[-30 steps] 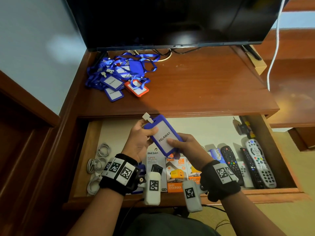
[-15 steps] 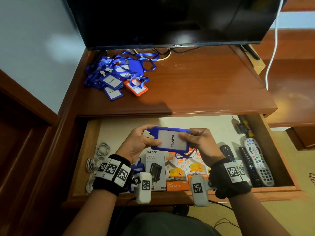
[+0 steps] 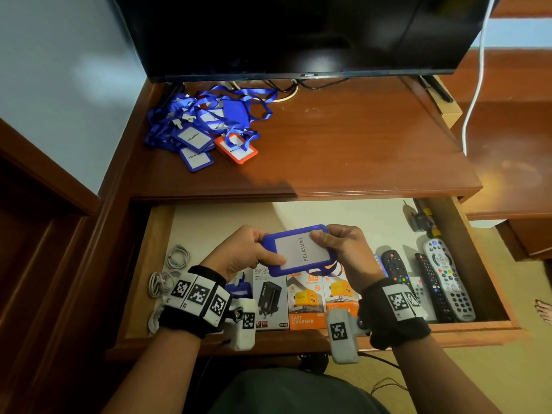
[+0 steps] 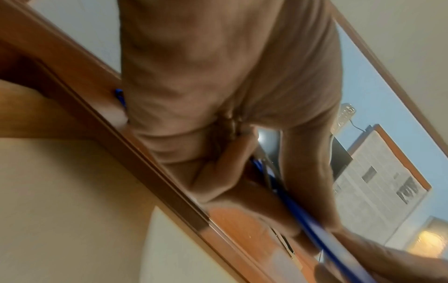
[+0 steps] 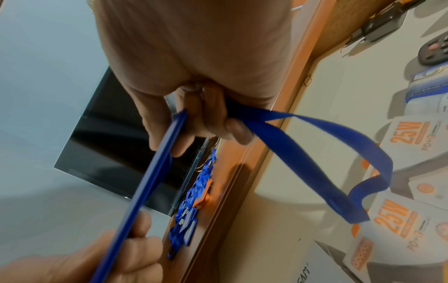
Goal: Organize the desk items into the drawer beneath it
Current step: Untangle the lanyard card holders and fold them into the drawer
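Note:
A blue badge holder with a white card marked PELAWAT is held flat above the open drawer. My left hand pinches its left end, thumb on the card. My right hand pinches its right end. In the right wrist view the badge holder shows edge-on, and its blue lanyard hangs in a loop under my right hand. In the left wrist view the badge's edge runs between my fingers. A pile of blue badges and lanyards, with one orange badge, lies on the desk top.
The drawer holds charger boxes at the front, several remotes on the right, coiled white cables on the left and another blue badge under my left wrist. A television stands at the desk's back; a white cable hangs on the right.
The badge has turned from a slanted, raised pose to lying level across both hands. It has come lower, closer to the charger boxes.

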